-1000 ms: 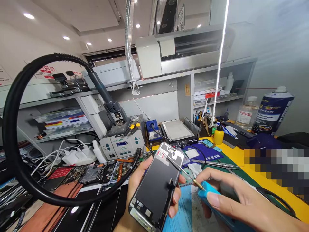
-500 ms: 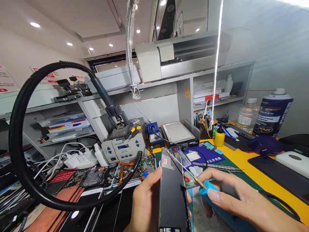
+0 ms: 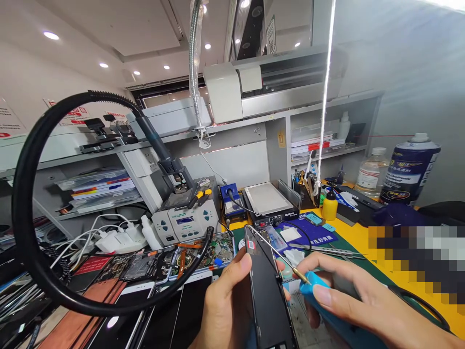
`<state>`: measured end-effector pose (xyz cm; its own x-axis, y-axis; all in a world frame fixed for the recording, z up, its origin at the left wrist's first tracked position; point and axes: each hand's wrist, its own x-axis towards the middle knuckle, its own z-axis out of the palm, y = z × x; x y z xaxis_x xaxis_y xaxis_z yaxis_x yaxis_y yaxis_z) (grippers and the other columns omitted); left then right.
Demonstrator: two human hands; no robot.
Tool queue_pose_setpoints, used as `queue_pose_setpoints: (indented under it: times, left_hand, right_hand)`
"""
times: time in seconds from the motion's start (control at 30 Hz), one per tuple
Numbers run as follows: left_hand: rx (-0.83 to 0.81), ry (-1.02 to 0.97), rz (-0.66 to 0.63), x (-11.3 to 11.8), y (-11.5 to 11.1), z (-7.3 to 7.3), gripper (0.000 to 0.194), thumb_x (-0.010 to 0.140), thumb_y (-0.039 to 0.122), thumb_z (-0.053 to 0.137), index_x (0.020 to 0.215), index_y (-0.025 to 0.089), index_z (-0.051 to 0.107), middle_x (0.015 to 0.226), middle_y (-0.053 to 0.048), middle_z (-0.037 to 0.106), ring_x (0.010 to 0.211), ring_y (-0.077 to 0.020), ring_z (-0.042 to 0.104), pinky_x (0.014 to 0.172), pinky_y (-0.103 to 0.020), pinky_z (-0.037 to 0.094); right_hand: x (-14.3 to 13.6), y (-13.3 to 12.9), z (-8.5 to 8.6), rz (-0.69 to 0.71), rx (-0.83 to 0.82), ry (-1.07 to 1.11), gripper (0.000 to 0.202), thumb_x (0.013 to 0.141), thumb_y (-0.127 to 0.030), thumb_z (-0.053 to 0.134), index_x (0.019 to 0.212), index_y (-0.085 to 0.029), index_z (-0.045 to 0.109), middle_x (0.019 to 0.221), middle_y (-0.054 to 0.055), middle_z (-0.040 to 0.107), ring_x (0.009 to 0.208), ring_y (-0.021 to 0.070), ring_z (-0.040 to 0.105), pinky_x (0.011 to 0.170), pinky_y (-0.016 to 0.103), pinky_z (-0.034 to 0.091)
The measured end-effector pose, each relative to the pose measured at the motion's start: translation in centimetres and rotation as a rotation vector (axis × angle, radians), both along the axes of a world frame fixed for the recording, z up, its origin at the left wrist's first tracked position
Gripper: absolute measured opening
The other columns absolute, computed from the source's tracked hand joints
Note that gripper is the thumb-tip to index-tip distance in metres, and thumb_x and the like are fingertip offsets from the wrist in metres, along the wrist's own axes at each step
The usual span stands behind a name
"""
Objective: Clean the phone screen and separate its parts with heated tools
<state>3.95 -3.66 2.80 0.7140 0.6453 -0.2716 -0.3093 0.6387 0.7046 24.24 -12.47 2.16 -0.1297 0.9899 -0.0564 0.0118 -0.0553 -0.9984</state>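
Left hand [image 3: 227, 305] grips the phone screen [image 3: 269, 295] edge-on above the green mat [image 3: 363, 264]; right hand [image 3: 358, 303] pinches a blue screwdriver [image 3: 312, 291], tip at the screen's top. Yellow bench [image 3: 363, 237], soldering station [image 3: 187, 218], shelves behind.

Left hand [image 3: 225, 305] curled in a grip (thumb up); right hand [image 3: 358, 300] clasped, palm down
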Motion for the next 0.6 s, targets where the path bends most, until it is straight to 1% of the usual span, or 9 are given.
queue_pose_setpoints:
  times: [0.1, 0.2, 0.27, 0.33, 0.4, 0.5, 0.57, 0.6]
  left_hand:
    - [0.007, -0.02, 0.019, 0.2, 0.0, 0.1, 0.063, 0.081, 0.051, 0.068, 0.131, 0.014, 0.058, 0.099, -0.012, 0.075, 0.089, -0.0287, 0.072, 0.085, -0.04, 0.051]
    - [0.047, -0.078, 0.042, 0.6, -0.1, 0.1, 0.052, 0.083, 0.045, 0.067, 0.124, 0.014, 0.059, 0.105, -0.012, 0.073, 0.094, -0.0291, 0.07, 0.085, -0.04, 0.052]
    - [0.082, -0.099, 0.07, 0.8, -0.2, 0.0, 0.047, 0.085, 0.043, 0.065, 0.122, 0.015, 0.058, 0.107, -0.012, 0.072, 0.093, -0.0284, 0.07, 0.083, -0.04, 0.052]
    - [0.136, -0.065, 0.098, 0.9, -0.3, -0.3, 0.046, 0.086, 0.043, 0.064, 0.122, 0.015, 0.056, 0.108, -0.012, 0.071, 0.089, -0.0268, 0.071, 0.081, -0.039, 0.052]
    - [0.217, -0.022, 0.132, 1.0, -0.3, -0.6, 0.048, 0.085, 0.043, 0.067, 0.124, 0.017, 0.054, 0.11, -0.011, 0.07, 0.088, -0.0237, 0.07, 0.079, -0.036, 0.051]
    - [0.363, 0.001, 0.152, 1.0, -0.3, -1.1, 0.059, 0.08, 0.044, 0.075, 0.128, 0.019, 0.051, 0.114, -0.01, 0.065, 0.09, -0.0198, 0.066, 0.073, -0.03, 0.05]
    - [0.463, 0.017, 0.146, 1.0, -0.3, -1.2, 0.068, 0.077, 0.046, 0.078, 0.132, 0.019, 0.049, 0.114, -0.01, 0.062, 0.091, -0.0195, 0.063, 0.068, -0.029, 0.05]
    - [0.501, 0.03, 0.143, 1.0, -0.3, -1.3, 0.071, 0.077, 0.047, 0.079, 0.134, 0.019, 0.047, 0.114, -0.011, 0.061, 0.092, -0.0197, 0.061, 0.066, -0.029, 0.051]
  right_hand:
    - [0.0, 0.1, -0.1, -0.027, 0.007, -0.031, 0.037, 0.09, -0.061, 0.062, 0.107, -0.027, 0.061, 0.087, 0.002, 0.072, 0.08, 0.0207, 0.063, 0.064, 0.026, 0.054]
    - [0.1, 0.1, -0.1, -0.02, 0.003, -0.028, 0.037, 0.09, -0.061, 0.062, 0.106, -0.028, 0.063, 0.085, 0.001, 0.072, 0.078, 0.0203, 0.064, 0.062, 0.026, 0.054]
    - [0.1, 0.1, -0.2, -0.001, 0.009, -0.016, 0.036, 0.091, -0.06, 0.061, 0.107, -0.028, 0.063, 0.085, 0.001, 0.071, 0.078, 0.0204, 0.064, 0.06, 0.025, 0.054]
    - [0.1, 0.0, -0.2, -0.003, 0.028, -0.008, 0.036, 0.091, -0.059, 0.062, 0.107, -0.028, 0.063, 0.084, 0.001, 0.071, 0.079, 0.0206, 0.064, 0.063, 0.026, 0.055]
    - [0.0, -0.1, -0.2, -0.031, 0.05, 0.007, 0.038, 0.089, -0.06, 0.064, 0.106, -0.027, 0.064, 0.082, 0.002, 0.071, 0.078, 0.0197, 0.063, 0.066, 0.026, 0.054]
    - [-0.2, -0.5, -0.2, -0.065, -0.035, 0.053, 0.047, 0.084, -0.065, 0.068, 0.111, -0.027, 0.063, 0.081, 0.0, 0.068, 0.063, 0.0133, 0.056, 0.055, 0.022, 0.049]
    - [-0.4, -0.8, -0.1, -0.075, -0.117, 0.053, 0.056, 0.079, -0.069, 0.07, 0.117, -0.029, 0.062, 0.082, -0.001, 0.067, 0.054, 0.0092, 0.049, 0.049, 0.019, 0.044]
    - [-0.4, -0.9, -0.1, -0.085, -0.133, 0.043, 0.059, 0.077, -0.072, 0.07, 0.117, -0.03, 0.062, 0.083, -0.001, 0.067, 0.054, 0.0089, 0.048, 0.048, 0.019, 0.044]
